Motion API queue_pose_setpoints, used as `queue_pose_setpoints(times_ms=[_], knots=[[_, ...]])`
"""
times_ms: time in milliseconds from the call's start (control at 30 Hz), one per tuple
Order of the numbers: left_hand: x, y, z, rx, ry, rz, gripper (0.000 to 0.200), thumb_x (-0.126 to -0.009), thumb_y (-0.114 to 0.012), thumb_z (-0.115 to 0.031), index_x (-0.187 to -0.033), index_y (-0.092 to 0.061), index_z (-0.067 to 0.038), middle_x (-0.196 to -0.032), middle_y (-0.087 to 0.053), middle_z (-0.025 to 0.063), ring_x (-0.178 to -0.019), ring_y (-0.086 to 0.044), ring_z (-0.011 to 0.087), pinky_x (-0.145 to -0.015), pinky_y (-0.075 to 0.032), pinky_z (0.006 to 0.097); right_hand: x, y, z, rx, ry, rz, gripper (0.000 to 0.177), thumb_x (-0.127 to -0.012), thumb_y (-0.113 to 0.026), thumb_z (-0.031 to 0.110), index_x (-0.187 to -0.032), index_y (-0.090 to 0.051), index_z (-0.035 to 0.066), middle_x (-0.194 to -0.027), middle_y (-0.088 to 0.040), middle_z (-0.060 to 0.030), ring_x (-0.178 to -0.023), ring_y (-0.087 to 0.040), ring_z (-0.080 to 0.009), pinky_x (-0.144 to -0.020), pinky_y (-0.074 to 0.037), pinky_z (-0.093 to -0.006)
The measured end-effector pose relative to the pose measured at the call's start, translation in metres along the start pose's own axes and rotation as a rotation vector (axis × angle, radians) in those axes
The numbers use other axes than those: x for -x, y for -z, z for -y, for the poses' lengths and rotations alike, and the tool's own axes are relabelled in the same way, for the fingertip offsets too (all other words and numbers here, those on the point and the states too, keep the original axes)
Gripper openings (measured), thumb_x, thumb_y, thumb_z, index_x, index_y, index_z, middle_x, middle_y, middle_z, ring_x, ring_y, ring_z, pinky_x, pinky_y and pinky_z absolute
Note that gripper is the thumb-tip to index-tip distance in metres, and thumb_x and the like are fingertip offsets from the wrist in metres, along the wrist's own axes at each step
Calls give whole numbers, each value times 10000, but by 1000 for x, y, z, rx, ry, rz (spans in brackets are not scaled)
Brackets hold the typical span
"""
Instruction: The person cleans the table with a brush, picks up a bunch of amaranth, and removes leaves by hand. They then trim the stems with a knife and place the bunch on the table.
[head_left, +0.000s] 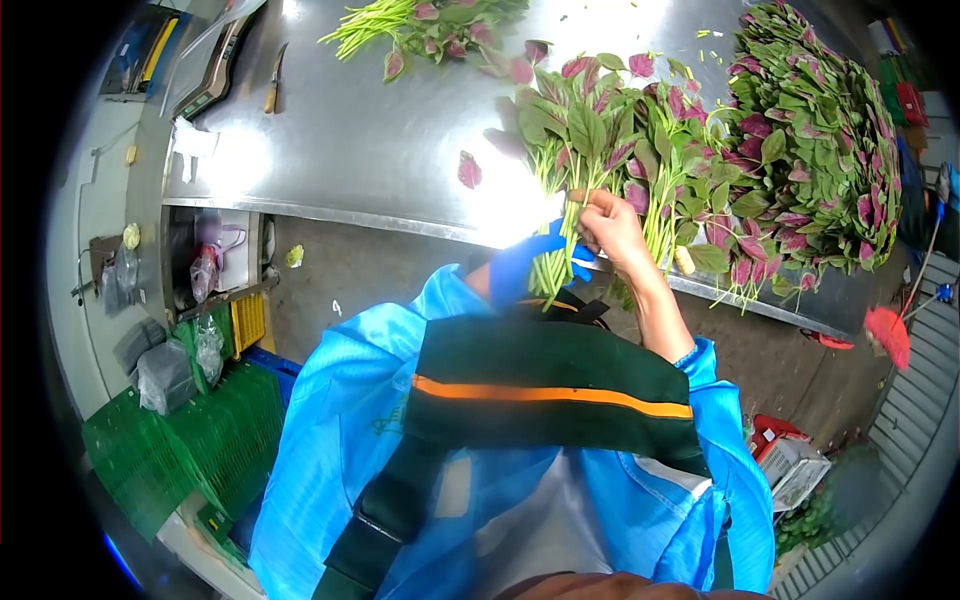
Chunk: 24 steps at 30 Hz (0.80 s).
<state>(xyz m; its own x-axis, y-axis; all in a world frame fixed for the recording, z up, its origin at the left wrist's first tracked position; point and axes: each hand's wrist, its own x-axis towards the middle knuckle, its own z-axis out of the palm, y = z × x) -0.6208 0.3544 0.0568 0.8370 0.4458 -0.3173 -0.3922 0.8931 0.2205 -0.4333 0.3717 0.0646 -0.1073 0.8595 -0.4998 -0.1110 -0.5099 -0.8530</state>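
My left hand (528, 262), in a blue glove, is wrapped round the lower stems of a bunch of red-and-green leafy vegetables (585, 125) at the table's front edge. My bare right hand (612, 228) is closed at the same bunch, its thumb and fingers pinching stems above the glove. The leaves point away from me and the cut stems hang toward me. Loose stalks (665, 190) lie just right of my right hand. A single leaf (469, 170) rests on the metal table (340, 130) to the left.
A large leafy pile (810, 150) covers the table's right side. Another small bunch (430, 25) lies at the back. A knife (275, 80) and a scale (213, 70) are at the back left. Green crates (190, 440) stand at lower left, and a white basket (793, 472) at lower right.
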Motion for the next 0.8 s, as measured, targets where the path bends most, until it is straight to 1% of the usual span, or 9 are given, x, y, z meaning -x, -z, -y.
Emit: queue_pose_setpoints(times_ms=[67,167,233,267,400,467,567,633,800], knots=[[3,10,2,110,6,98,377,-1010,-449,-177,-1365,-405,-60,-1239,-548,111,-1103,-572,252,-964,-487,517,1,-1,-4,17,13,-31,331,-826,-491,-5,-1141,-577,-57,-582,-449,57,-461,-380,-44,-418,-301,-202],[-3,18,10,41,-23,83,397,-1010,-445,-177,-1383,-383,-57,-1262,-535,129,-1140,-558,281,-980,-477,521,-1,-9,-2,161,77,-120,276,-835,-505,17,-1083,-613,-37,-603,-487,59,-481,-405,-39,-441,-311,-203],[-3,21,10,-281,-72,130,406,-1010,-440,-176,-1391,-370,-54,-1272,-530,137,-1147,-556,294,-973,-475,536,-6,-16,1,304,137,-168,234,-841,-516,33,-1033,-639,-21,-623,-518,62,-504,-430,-32,-462,-318,-199],[-4,23,12,-263,-67,146,408,-1009,-442,-179,-1391,-368,-54,-1272,-530,141,-1146,-557,298,-961,-480,540,-10,-16,-1,435,160,-194,247,-796,-600,172,-914,-663,-36,-749,-663,-180,-710,-649,-272,-671,-498,-372],[-12,23,16,9,43,39,407,-1004,-458,-203,-1377,-382,-59,-1254,-542,154,-1121,-572,309,-887,-518,543,-14,-26,14,709,154,-206,293,-780,-620,255,-815,-642,-35,-740,-618,-260,-729,-623,-404,-692,-494,-433],[-10,4,10,-288,101,-235,400,-1001,-466,-224,-1362,-403,-64,-1238,-553,160,-1097,-586,309,-843,-539,535,-19,-23,9,700,190,-200,283,-773,-627,243,-812,-639,-37,-739,-621,-258,-718,-624,-399,-679,-493,-436],[-14,8,11,-339,25,-128,364,-983,-506,-223,-1308,-471,-63,-1191,-580,155,-1065,-600,287,-805,-560,503,-27,-10,-5,570,130,-183,248,-758,-648,215,-754,-592,-27,-638,-584,-165,-595,-585,-245,-587,-476,-386],[-16,4,9,-404,30,-168,328,-959,-545,-189,-1252,-519,-43,-1126,-609,146,-1013,-619,269,-784,-565,461,-22,-5,-8,249,9,-135,278,-760,-658,235,-743,-567,-28,-618,-559,-124,-585,-550,-190,-567,-461,-371],[-28,29,30,-411,-57,-215,265,-903,-623,-120,-1140,-590,-8,-960,-652,118,-876,-647,220,-723,-557,359,-29,-10,-17,374,124,-251,299,-763,-663,249,-756,-569,-35,-647,-595,-147,-597,-573,-231,-581,-465,-391]])
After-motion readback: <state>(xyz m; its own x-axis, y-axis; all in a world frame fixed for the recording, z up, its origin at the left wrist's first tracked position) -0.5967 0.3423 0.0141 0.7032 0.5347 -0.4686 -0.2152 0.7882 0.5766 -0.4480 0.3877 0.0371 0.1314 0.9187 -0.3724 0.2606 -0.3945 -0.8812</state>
